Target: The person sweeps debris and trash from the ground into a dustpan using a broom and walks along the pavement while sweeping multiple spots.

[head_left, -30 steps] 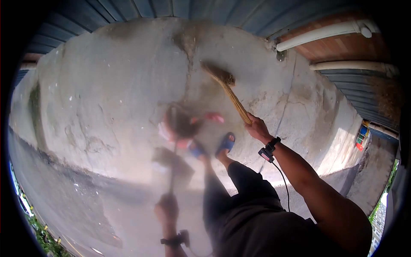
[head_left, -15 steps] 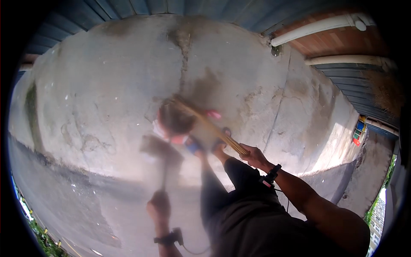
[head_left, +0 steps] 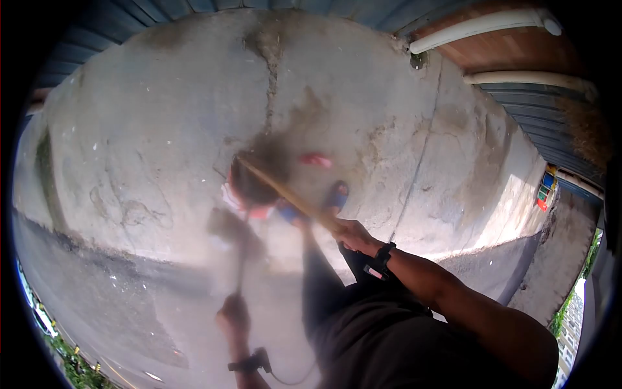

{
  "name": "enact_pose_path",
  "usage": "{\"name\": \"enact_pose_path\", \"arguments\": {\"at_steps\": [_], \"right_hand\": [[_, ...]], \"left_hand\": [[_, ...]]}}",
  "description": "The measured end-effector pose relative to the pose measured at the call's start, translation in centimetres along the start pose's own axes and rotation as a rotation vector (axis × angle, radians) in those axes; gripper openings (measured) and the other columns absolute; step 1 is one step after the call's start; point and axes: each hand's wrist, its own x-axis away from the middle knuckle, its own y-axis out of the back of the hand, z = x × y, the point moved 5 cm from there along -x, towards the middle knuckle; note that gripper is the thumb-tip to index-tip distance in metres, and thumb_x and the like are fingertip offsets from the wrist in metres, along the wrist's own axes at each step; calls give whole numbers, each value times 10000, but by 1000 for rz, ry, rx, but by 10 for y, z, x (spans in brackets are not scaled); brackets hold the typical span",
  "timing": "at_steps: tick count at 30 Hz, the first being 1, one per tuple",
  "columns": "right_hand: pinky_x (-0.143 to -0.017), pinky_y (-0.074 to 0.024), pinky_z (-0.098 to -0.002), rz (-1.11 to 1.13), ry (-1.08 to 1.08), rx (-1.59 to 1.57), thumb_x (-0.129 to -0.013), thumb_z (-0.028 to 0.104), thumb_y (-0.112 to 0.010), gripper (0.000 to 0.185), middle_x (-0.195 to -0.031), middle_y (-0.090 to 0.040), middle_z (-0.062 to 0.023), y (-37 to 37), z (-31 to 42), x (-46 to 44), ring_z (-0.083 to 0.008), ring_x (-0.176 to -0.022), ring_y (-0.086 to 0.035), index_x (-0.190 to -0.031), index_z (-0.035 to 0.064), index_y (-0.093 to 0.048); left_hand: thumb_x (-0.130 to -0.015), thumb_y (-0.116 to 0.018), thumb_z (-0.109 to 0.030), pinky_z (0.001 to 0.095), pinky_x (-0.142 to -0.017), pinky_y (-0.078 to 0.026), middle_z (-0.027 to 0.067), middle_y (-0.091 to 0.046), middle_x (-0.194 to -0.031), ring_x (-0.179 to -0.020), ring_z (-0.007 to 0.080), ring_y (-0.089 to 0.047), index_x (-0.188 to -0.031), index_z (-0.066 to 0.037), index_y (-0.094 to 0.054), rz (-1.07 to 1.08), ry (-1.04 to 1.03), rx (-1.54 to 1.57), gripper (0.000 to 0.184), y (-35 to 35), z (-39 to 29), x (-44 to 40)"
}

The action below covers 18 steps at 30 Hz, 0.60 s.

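My right hand [head_left: 353, 235] is closed around the near end of long, light-brown wooden sticks [head_left: 285, 190]. They slant up and left, and their far end reaches a dark, round, blurred thing [head_left: 259, 178] with red and white along its lower edge. My left hand [head_left: 233, 312] is closed around the handle of a dark, blurred tool [head_left: 241, 243] with a wide head; its kind cannot be made out. The tool's head is just below and left of the round thing. A hazy patch covers the middle of the view.
My feet in blue footwear [head_left: 338, 194] stand beside the round thing. A small red thing [head_left: 315, 159] lies on the stained concrete ground [head_left: 175, 129]. White pipes [head_left: 479, 31] and blue corrugated metal [head_left: 531, 110] border the top and right. Coloured containers [head_left: 545, 189] stand far right.
My right hand has moved left and inward, and the sticks' far end has shifted left across the dark round thing. My left hand and its tool have moved slightly left.
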Motion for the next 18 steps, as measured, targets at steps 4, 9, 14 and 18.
{"name": "enact_pose_path", "arguments": {"at_steps": [4, 9, 14, 18], "right_hand": [[-788, -535, -368, -105, 152, 309, -932, 190, -656, 576, -1008, -687, -142, 7, 29, 36, -260, -919, -674, -1474, 96, -483], [-850, -545, -478, -560, 347, 701, -890, 178, -707, 560, -1105, -669, -229, 63, 30, 41, -420, -1021, -660, -1374, 14, -477], [-805, -522, -560, -834, 110, 791, -922, 157, -669, 602, -1208, -587, -255, 128, -45, -18, -464, -989, -641, -1424, 49, -355], [-888, -512, -556, -836, -241, 700, -888, 141, -685, 608, -1209, -587, -313, 157, -127, -82, -509, -1088, -602, -1370, 28, -332]], "left_hand": [[-876, -695, -183, 503, -583, -494, 206, -648, -697, -687, 442, -652, -877, -45, -666, 16, 9, 3, 141, -4, 14, -5], [-875, -697, -164, 472, -550, -483, 193, -633, -669, -640, 425, -642, -887, -35, -664, 1, 1, 17, 134, -7, 20, -3], [-886, -664, -118, 417, -497, -419, 194, -558, -611, -538, 396, -561, -858, -8, -616, 21, -4, 64, 123, -9, 19, -7], [-902, -646, -130, 372, -476, -347, 133, -456, -568, -481, 238, -429, -854, -4, -591, 69, 59, 30, 145, -14, 30, -9]]}}
